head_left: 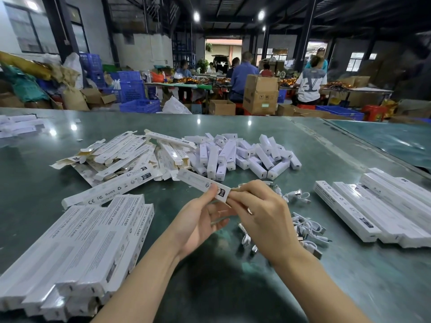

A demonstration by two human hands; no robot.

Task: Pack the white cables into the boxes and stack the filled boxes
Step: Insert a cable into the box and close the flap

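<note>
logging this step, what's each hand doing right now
Left hand: pinches the long white box.
Right hand: fingers curled at the box's open end; contents hidden.

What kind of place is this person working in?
Most likely a factory or warehouse packing floor. A long green worktable holds heaps of identical white boxes, blue plastic crates and cardboard cartons stand behind it, and other workers sit at tables further back.

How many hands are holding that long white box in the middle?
2. The left hand pinches the long white cardboard box near its end; the right hand pinches that end from the right.
</note>
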